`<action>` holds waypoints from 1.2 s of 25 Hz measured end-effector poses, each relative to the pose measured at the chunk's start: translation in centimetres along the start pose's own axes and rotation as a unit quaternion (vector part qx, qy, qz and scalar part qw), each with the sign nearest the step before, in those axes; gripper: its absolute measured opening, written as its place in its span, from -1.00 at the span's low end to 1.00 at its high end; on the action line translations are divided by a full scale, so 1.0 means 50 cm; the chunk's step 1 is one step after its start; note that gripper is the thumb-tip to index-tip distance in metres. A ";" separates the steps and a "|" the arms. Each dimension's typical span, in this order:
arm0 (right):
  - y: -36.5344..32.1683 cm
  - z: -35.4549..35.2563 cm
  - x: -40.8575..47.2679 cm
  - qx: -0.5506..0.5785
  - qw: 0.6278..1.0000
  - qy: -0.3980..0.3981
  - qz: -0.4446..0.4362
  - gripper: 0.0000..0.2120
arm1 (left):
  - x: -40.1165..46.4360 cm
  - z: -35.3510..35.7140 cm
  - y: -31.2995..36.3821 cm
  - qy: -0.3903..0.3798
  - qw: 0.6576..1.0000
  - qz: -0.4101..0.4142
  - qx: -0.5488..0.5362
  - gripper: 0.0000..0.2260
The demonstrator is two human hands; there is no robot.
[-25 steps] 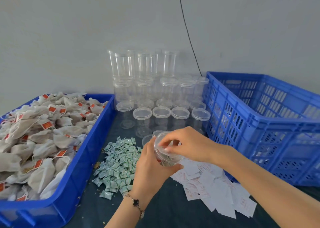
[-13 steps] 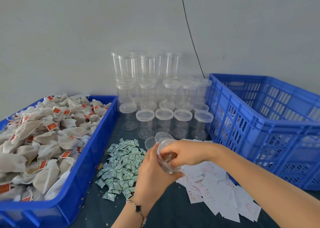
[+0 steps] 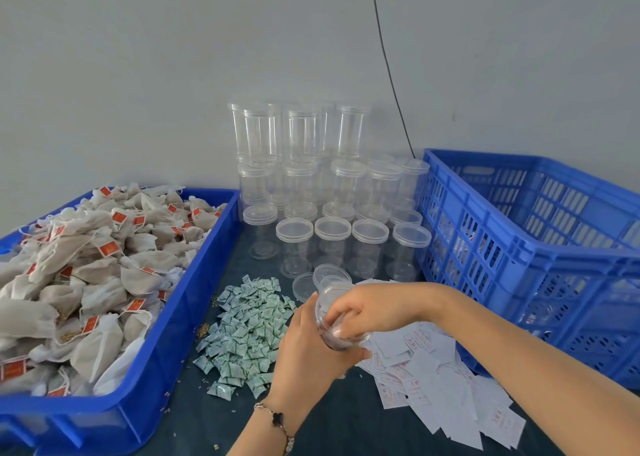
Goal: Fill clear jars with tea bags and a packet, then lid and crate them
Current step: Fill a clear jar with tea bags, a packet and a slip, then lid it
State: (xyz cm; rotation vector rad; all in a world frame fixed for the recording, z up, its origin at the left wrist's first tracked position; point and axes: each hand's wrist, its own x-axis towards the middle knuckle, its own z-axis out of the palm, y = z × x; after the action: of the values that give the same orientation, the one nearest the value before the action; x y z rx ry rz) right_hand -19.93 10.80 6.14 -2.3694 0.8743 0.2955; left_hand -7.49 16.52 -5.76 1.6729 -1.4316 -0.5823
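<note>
So the left hand (image 3: pixel 313 348) is wrapped around a clear jar (image 3: pixel 337 317), tilted, just above the table between the green packets (image 3: pixel 247 331) and white slips (image 3: pixel 436 383). The right hand (image 3: pixel 374 311) has its fingertips curled into the jar's mouth, looks like pushing contents down, so still filling. Next it needs a lid (image 3: pixel 304 287) from just behind, then the far-right crate (image 3: pixel 540 247). Tea bags (image 3: pixel 86 275) fill the left bin.
</note>
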 end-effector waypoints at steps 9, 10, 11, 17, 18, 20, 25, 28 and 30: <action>0.025 0.017 -0.001 0.049 0.934 0.351 -0.052 -0.91 | 0.013 -0.015 -0.009 0.041 0.999 -0.007 -0.007 -0.09; 0.022 0.029 0.002 -0.004 0.939 0.339 -0.064 -0.87 | 0.015 -0.017 -0.010 0.043 0.999 -0.009 -0.007 -0.09; 0.019 0.045 0.007 -0.063 0.950 0.296 -0.075 -0.82 | 0.017 -0.018 -0.011 0.042 0.999 -0.015 -0.008 -0.07; 0.039 0.049 -0.016 -0.173 0.941 0.268 -0.109 -0.72 | 0.023 -0.035 0.009 0.062 0.998 -0.001 -0.019 -0.11; 0.047 0.040 -0.031 -0.185 0.937 0.274 -0.109 -0.73 | 0.029 -0.039 0.021 0.063 0.998 0.009 -0.012 -0.13; 0.057 0.018 -0.068 -0.209 0.930 0.280 -0.113 -0.71 | 0.044 -0.047 0.058 0.052 0.998 0.031 0.009 -0.11; 0.037 -0.122 -0.195 -0.306 0.874 0.368 -0.086 -0.77 | 0.107 -0.065 0.258 0.023 0.988 0.145 -0.054 -0.03; 0.039 -0.251 -0.298 -0.300 0.831 0.467 -0.046 -0.89 | 0.173 -0.058 0.416 -0.006 0.973 0.210 -0.095 0.12; 0.055 -0.318 -0.357 -0.319 0.796 0.515 -0.013 -0.89 | 0.216 -0.037 0.514 -0.015 0.959 0.256 -0.116 0.04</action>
State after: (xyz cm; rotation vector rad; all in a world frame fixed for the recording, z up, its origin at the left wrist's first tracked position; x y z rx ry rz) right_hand -35.20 8.88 24.62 -3.1667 1.3419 -0.9879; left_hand -18.03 6.78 18.24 1.0534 -1.6661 -0.4583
